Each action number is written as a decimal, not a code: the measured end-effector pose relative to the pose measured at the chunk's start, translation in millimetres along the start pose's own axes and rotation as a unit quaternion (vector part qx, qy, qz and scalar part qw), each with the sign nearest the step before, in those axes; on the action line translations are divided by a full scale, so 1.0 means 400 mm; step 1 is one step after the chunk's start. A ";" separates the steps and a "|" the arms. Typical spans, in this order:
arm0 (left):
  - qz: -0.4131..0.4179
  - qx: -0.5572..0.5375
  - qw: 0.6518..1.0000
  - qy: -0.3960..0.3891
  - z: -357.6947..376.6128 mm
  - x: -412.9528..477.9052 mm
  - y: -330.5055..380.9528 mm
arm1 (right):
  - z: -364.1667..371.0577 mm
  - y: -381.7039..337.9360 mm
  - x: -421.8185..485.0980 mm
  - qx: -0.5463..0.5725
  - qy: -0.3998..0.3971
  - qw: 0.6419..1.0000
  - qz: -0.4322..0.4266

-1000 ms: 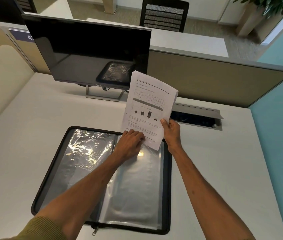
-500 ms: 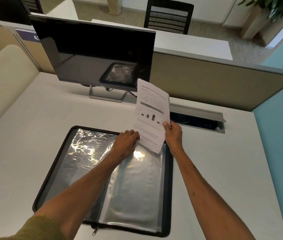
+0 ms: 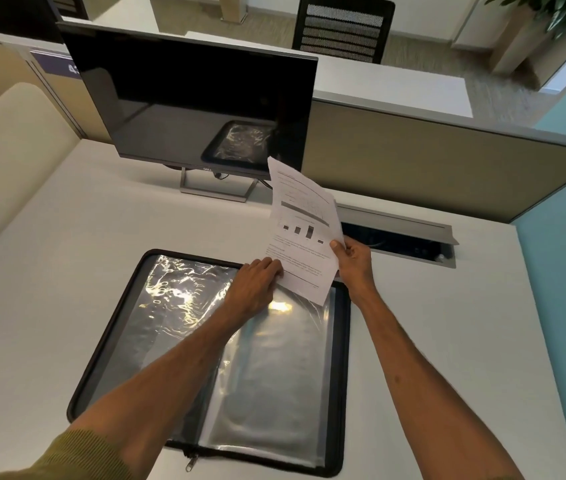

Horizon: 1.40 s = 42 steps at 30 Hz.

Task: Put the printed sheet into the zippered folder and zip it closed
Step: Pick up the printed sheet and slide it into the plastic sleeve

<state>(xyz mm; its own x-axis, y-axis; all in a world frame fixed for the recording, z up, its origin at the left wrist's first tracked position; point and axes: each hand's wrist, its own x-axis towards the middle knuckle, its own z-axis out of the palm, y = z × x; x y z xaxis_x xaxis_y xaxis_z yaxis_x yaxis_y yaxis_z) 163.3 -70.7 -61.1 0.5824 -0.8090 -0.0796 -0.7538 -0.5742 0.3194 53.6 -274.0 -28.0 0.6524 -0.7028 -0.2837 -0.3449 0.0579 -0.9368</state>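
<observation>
White sheet [image 3: 300,237] standing near-upright at frame centre, long axis up-down, bottom edge nearing folder's [image 3: 108,334] top-right sleeve. Pinching its right edge w/ right hand [image 3: 354,259]; left hand [image 3: 257,284] gripping lower-left corner. Feeding straight down next, probably.

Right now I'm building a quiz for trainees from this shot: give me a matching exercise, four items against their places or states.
Items:
1. printed sheet
2. zippered folder
3. monitor
4. zipper pull

States:
A. lying open on the desk
B. at the folder's near edge
C. held up by the right hand
D. screen dark, standing behind the folder

Pairs: 1-C, 2-A, 3-D, 4-B
</observation>
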 end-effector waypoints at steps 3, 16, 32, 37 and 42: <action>0.002 0.003 1.000 -0.010 0.001 -0.001 -0.008 | 0.003 0.006 0.009 -0.008 -0.001 1.000 0.003; -0.011 0.015 1.000 -0.023 -0.007 0.002 -0.052 | -0.029 0.015 0.033 0.073 -0.005 0.996 0.041; 0.003 0.035 0.999 -0.028 -0.034 -0.002 -0.109 | -0.029 0.011 0.057 0.027 -0.057 0.997 0.041; 0.002 0.037 0.999 -0.036 -0.033 0.009 -0.101 | -0.030 0.022 0.058 -0.014 -0.092 0.994 0.052; 0.003 0.032 0.998 -0.047 -0.033 0.019 -0.100 | -0.031 0.025 0.061 -0.031 -0.121 0.990 0.068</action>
<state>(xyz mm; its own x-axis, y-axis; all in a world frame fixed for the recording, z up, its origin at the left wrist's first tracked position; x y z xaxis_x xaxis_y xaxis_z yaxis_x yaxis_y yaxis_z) 202.1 -52.1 -62.1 0.5482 -0.8194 -0.1675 -0.7772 -0.5731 0.2597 57.8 -299.5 -41.6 0.7374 -0.5001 -0.4539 -0.4765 0.0912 -0.8745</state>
